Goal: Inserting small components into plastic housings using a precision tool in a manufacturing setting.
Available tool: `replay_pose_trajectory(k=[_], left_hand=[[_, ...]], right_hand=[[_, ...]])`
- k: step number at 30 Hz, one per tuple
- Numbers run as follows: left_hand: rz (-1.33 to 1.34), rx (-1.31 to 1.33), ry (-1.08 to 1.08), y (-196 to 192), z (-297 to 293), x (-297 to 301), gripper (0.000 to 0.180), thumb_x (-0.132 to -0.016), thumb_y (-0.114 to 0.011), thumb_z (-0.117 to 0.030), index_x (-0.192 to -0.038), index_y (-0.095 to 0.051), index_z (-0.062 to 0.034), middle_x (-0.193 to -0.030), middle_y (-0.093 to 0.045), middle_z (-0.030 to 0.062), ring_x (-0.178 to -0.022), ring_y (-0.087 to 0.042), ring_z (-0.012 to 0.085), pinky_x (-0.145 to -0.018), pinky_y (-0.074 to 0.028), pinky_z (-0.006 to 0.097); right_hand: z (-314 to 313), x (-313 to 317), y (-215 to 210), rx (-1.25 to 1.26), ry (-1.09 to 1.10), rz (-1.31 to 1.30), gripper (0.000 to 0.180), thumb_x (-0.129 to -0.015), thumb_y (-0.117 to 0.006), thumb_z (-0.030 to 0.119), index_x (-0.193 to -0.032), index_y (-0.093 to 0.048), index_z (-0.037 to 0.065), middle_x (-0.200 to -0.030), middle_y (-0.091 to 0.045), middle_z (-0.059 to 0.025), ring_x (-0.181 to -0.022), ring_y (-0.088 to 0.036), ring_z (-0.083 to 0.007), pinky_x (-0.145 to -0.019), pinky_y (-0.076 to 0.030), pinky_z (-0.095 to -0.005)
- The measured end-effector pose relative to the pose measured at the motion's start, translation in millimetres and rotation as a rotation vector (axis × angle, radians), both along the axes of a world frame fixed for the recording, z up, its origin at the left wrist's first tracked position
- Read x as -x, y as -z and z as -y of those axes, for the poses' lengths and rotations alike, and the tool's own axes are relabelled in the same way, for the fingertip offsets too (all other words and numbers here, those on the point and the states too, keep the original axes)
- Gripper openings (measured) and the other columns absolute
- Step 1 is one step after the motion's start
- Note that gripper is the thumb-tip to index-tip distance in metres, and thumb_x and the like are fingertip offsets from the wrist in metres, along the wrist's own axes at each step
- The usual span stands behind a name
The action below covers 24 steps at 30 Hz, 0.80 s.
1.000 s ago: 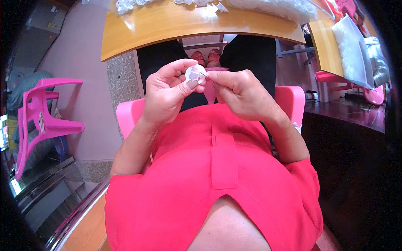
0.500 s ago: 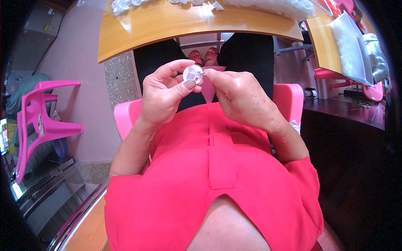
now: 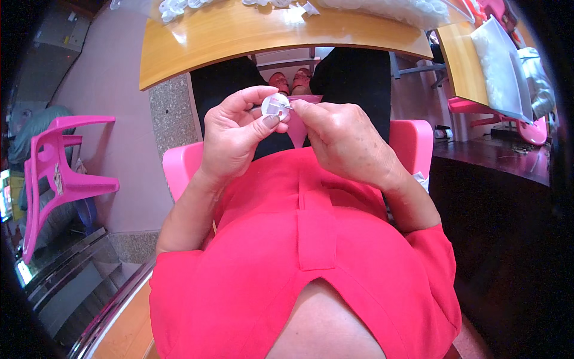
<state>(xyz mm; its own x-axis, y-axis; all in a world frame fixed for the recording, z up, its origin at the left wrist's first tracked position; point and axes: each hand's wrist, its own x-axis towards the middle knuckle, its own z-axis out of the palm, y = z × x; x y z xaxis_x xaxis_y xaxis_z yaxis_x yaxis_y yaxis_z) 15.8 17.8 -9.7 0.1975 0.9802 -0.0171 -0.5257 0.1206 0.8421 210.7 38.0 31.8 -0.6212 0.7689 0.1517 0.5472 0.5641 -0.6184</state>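
Note:
A small round white plastic piece (image 3: pixel 275 106) is pinched between both my hands, above my lap and just in front of the wooden table's edge (image 3: pixel 251 36). My left hand (image 3: pixel 236 134) grips it with thumb and fingers from the left. From the right, my right hand (image 3: pixel 344 137) holds its other side with the fingertips. I sit on a pink plastic chair (image 3: pixel 412 143) and wear a red top.
More white plastic pieces (image 3: pixel 173 7) lie on the far part of the table. A clear bag of white parts (image 3: pixel 499 60) rests on a second wooden surface at right. An empty pink chair (image 3: pixel 60 173) stands at left. A dark counter (image 3: pixel 496 161) is at right.
Both hands stay together on the white piece; they have shifted very slightly and the fingers have adjusted their grip on it.

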Motion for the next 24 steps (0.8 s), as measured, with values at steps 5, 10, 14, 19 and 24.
replay_pose_trajectory(k=[5,10,14,19,24], left_hand=[[-0.017,-0.001,-0.003,-0.4,0.5,-0.7,0.033,-0.085,-0.064,0.003,-0.117,-0.056,0.0056,-0.105,-0.064,0.0148,-0.092,-0.064,0.0196,-0.08,-0.056,0.032],[-0.095,-0.034,-0.009,-2.7,1.8,-0.9,0.032,-0.085,-0.064,0.004,-0.117,-0.056,0.0059,-0.105,-0.063,0.0131,-0.093,-0.063,0.0186,-0.08,-0.056,0.031],[-0.179,-0.088,-0.018,-3.8,3.0,-2.3,0.03,-0.084,-0.064,0.006,-0.114,-0.059,0.0057,-0.108,-0.059,0.0108,-0.093,-0.062,0.0187,-0.08,-0.056,0.03],[-0.241,-0.132,-0.016,-3.0,4.5,-3.2,0.029,-0.083,-0.064,0.008,-0.112,-0.061,0.0046,-0.11,-0.055,0.0103,-0.093,-0.062,0.0192,-0.078,-0.057,0.03],[-0.339,-0.24,0.056,-2.0,4.4,-0.5,0.031,-0.081,-0.063,0.011,-0.111,-0.062,0.0039,-0.109,-0.056,0.0118,-0.092,-0.062,0.0178,-0.077,-0.058,0.027]], right_hand=[[0.6,1.2,3.4,-0.003,0.006,-0.007,0.018,-0.078,-0.055,-0.001,-0.096,-0.055,-0.001,-0.072,-0.061,-0.0198,-0.067,-0.063,-0.0368,-0.057,-0.05,-0.0428],[1.5,1.8,3.8,0.004,0.004,-0.016,0.012,-0.076,-0.054,0.002,-0.088,-0.053,0.0,-0.068,-0.061,-0.0199,-0.066,-0.063,-0.0383,-0.057,-0.05,-0.0468],[2.8,2.0,3.3,-0.017,-0.002,0.054,0.017,-0.078,-0.054,-0.001,-0.095,-0.055,-0.001,-0.07,-0.062,-0.0198,-0.066,-0.064,-0.0367,-0.056,-0.051,-0.0434],[2.9,0.8,0.0,-0.002,-0.014,0.136,0.016,-0.077,-0.053,0.005,-0.092,-0.056,0.0,-0.068,-0.063,-0.0206,-0.068,-0.065,-0.0378,-0.059,-0.051,-0.0469],[-4.7,-8.6,-0.5,0.067,-0.158,0.117,0.015,-0.073,-0.057,-0.006,-0.088,-0.058,-0.003,-0.065,-0.059,-0.021,-0.061,-0.061,-0.037,-0.054,-0.049,-0.0412]])
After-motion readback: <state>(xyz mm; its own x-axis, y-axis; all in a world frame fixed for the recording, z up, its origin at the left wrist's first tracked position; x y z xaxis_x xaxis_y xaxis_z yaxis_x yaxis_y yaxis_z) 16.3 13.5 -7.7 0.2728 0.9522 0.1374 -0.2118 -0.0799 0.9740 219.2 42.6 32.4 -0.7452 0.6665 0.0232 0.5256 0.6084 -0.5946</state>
